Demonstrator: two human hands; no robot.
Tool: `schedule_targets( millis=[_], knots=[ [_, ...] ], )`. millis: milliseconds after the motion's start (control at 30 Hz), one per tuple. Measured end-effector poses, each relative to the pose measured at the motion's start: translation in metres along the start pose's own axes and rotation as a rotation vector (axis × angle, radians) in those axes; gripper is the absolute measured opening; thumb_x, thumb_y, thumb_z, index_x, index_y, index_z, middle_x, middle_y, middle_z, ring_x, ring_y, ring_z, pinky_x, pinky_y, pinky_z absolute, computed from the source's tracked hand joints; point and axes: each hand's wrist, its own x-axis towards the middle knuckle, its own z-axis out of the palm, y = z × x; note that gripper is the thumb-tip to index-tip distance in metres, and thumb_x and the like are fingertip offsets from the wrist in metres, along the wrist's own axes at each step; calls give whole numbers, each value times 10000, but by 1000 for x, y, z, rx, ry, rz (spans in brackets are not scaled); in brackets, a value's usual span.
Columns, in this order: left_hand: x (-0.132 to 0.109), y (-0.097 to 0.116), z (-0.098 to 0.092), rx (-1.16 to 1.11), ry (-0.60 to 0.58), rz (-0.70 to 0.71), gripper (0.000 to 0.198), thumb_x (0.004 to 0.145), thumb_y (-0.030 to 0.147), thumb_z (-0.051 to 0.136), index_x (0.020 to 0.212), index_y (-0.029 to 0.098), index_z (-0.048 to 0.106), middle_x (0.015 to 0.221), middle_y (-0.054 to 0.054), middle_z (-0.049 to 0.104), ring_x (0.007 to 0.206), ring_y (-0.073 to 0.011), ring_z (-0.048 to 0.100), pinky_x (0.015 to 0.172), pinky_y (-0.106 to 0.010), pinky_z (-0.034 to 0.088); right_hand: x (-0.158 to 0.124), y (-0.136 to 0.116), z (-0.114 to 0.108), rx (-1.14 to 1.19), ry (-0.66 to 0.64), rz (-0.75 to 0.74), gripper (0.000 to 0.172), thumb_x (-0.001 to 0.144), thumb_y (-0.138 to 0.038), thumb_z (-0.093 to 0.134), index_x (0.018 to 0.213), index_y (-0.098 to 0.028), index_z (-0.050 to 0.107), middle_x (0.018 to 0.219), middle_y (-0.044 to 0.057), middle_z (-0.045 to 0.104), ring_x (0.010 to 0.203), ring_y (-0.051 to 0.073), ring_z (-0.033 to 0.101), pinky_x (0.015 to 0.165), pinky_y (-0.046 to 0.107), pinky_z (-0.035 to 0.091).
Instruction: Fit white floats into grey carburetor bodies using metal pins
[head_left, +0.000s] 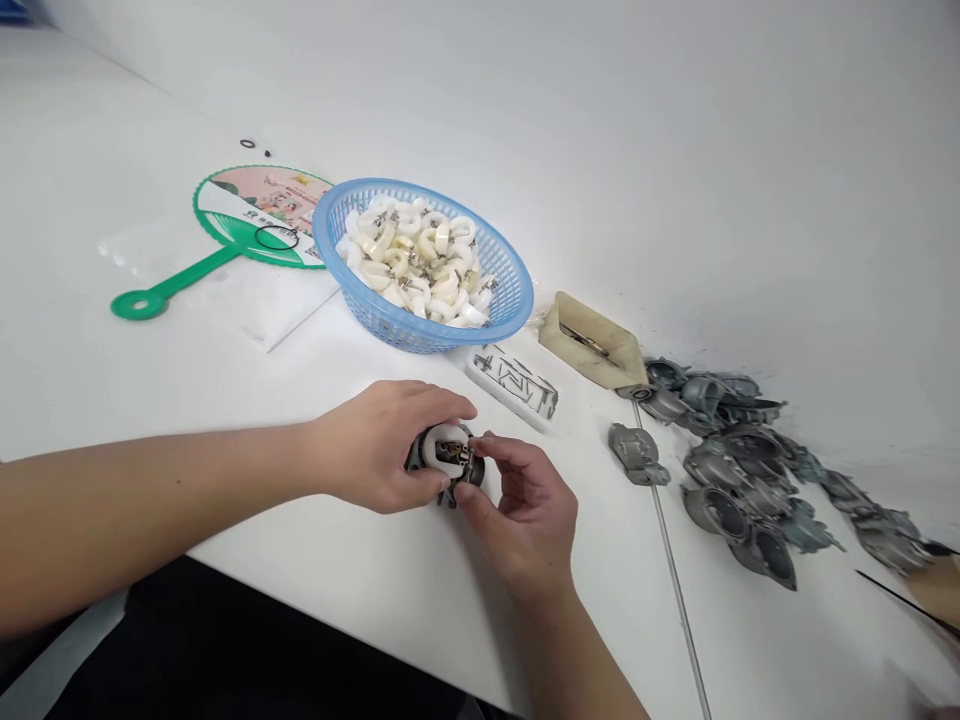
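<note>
The body point(478, 472), a small metal casting, is held just above or on the counter point(337, 550) near its front edge; which of the two, I cannot tell. A white ring point(430, 452) sits in its mouth, with small metal fittings point(459, 455) beside it. The left hand point(390, 440) has its grip clamped around the body, thumb on the near side, fingers on the far side. The right hand point(529, 510) has thumb and forefinger closed on the body's right edge, by the fittings; exactly which piece they pinch is too small to tell.

The step looks like fingertip work at those fittings. It would go best with the left hand as a steady vice, the mouth tilted toward the eyes, and light right-hand pressure, since parts so small could bend or spring loose.

Just beyond lies a slotted block point(480, 372), then a basket point(517, 285) of white rings and a box point(577, 362). Castings point(742, 465) lie to the right, well apart from the work.
</note>
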Motion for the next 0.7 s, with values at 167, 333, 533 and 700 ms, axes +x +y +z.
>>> schedule_targets(
  millis=[167, 333, 533, 700],
  knots=[
    [0, -1, 2, 12, 4, -14, 402, 658, 229, 586, 1048, 177, 503, 968, -33, 634, 845, -190, 594, 735, -305, 467, 1, -1, -2, 27, -39, -8, 334, 709, -190, 679, 1024, -259, 594, 961, 33, 640, 921, 217, 611, 938, 447, 448],
    [0, 0, 2, 2, -1, -21, 408, 657, 235, 584, 1053, 183, 499, 964, -24, 635, 833, -187, 592, 731, -307, 466, 0, -2, -2, 20, -23, 28, 293, 733, -206, 666, 1014, -254, 600, 952, 38, 648, 905, 217, 618, 935, 459, 452],
    [1, 1, 1, -18, -5, -16, 395, 650, 234, 588, 1031, 169, 505, 919, -23, 638, 803, -183, 591, 711, -301, 463, 0, -1, -2, 9, -11, 2, 311, 724, -140, 664, 997, -279, 613, 917, 12, 652, 927, 205, 612, 973, 455, 421],
    [1, 0, 1, -25, -15, -18, 407, 658, 238, 584, 1050, 178, 493, 947, -22, 638, 824, -187, 594, 721, -307, 467, -1, 3, -3, -13, -19, 0, 418, 704, -119, 666, 1073, -299, 583, 943, 7, 637, 899, 202, 612, 929, 448, 452]
  ],
)
